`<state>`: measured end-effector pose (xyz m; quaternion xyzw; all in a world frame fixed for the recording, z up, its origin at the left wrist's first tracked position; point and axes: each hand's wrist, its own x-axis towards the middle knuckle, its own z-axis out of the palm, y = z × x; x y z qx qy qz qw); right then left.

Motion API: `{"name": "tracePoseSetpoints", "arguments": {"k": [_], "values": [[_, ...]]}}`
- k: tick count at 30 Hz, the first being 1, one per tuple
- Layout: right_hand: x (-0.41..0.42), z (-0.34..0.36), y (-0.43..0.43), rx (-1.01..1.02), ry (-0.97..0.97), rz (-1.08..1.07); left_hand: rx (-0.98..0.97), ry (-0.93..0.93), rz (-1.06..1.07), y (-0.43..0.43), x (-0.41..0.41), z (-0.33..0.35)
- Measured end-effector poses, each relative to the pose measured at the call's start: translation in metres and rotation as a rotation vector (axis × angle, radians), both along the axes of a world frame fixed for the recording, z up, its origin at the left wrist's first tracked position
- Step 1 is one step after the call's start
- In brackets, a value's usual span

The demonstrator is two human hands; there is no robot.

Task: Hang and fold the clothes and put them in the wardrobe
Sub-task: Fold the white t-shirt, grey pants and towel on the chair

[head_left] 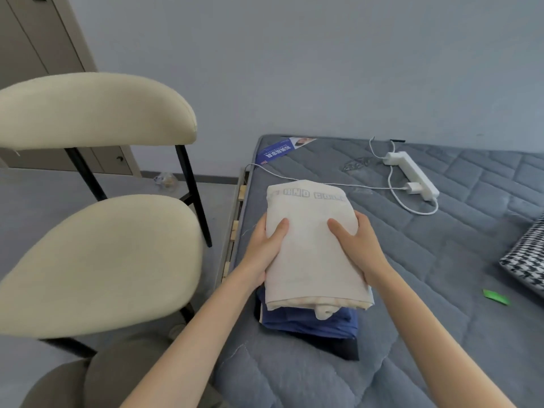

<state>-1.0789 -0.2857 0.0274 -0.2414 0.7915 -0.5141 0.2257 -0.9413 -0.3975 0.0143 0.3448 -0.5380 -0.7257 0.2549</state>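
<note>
Left hand (262, 254): yours, grips the left edge of the cream garment (312, 260), thumb flat on top, fingers tucked out of sight under the edge.
Cream garment: folded into a rectangle, grey lettering across its far end, held between both your hands at the near left side of the mattress (426, 260); it lies on top of the stack.
Right hand (360, 248): yours, grips the right edge of the same piece, thumb on top, fingers curled round the side.
Blue garment (309, 320): folded, directly under the cream one, its near edge sticking out.
Dark garment (348, 347): bottom of the stack, touching the mattress, only a corner shows.
Wardrobe (35, 39): far left at the back, beige doors shut.
Chair (97, 260): cream padded seat and back, black legs, on the floor just left of the bed.
Plastic bag (166, 180): small and crumpled, on the floor behind the chair legs.
Leaflet (279, 150): blue and white, at the far left corner of the mattress.
Cable (294, 176): white, runs across the mattress behind the stack.
Power strip (412, 175): white, lying on the mattress, far right of the stack, with a white charger (410, 188) plugged in.
Green scrap (496, 296): flat on the mattress, near right.
Cushion (527, 260): black-and-white houndstooth, at the right edge, cut off by the frame.
</note>
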Motion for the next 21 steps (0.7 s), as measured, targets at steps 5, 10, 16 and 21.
{"name": "tracePoseSetpoints", "arguments": {"k": [5, 10, 16, 21], "values": [[0.008, -0.033, 0.013, 0.169, 0.014, 0.048, -0.292, -0.374, 0.038, 0.008, -0.005, -0.036], [0.021, -0.043, 0.010, 0.308, 0.493, 0.013, -0.748, -0.565, -0.004, 0.014, 0.003, -0.050], [0.014, -0.053, -0.013, 0.410, 0.849, 0.354, -0.892, -0.587, -0.162, 0.020, -0.020, -0.050], [0.007, -0.082, -0.008, 0.472, 0.703, 0.303, -1.008, -0.699, -0.196, 0.015, -0.035, -0.059]]}}
